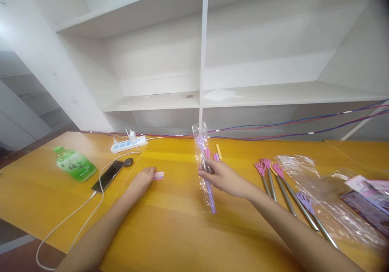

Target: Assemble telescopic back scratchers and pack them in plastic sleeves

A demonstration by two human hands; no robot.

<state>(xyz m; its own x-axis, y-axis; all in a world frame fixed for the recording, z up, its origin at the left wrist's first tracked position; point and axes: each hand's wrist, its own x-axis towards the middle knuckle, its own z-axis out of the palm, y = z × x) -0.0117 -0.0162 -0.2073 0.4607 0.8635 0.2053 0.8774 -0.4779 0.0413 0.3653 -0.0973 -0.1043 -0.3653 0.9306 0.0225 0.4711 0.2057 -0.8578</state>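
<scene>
My right hand (221,177) pinches a purple back scratcher (209,189) sealed in a clear plastic sleeve (199,131), held nearly upright over the table with its claw end at the top. My left hand (144,179) is low over the tabletop, its fingers together at the edge of a small pink-and-white printed label (158,175). Just behind the sleeve are short pink and purple tube pieces (216,157) and a yellow one (219,151). To the right of my right hand, several unwrapped back scratchers (285,195) with pink, yellow and purple claws and metal rods lie side by side.
On the left, a green drink bottle (75,164) lies near a phone (108,176) with a white charging cable (79,214) and a small black case (128,162). Behind them sits a power strip (129,143). Clear plastic bags (331,207) cover the right side. White shelves (158,100) stand behind.
</scene>
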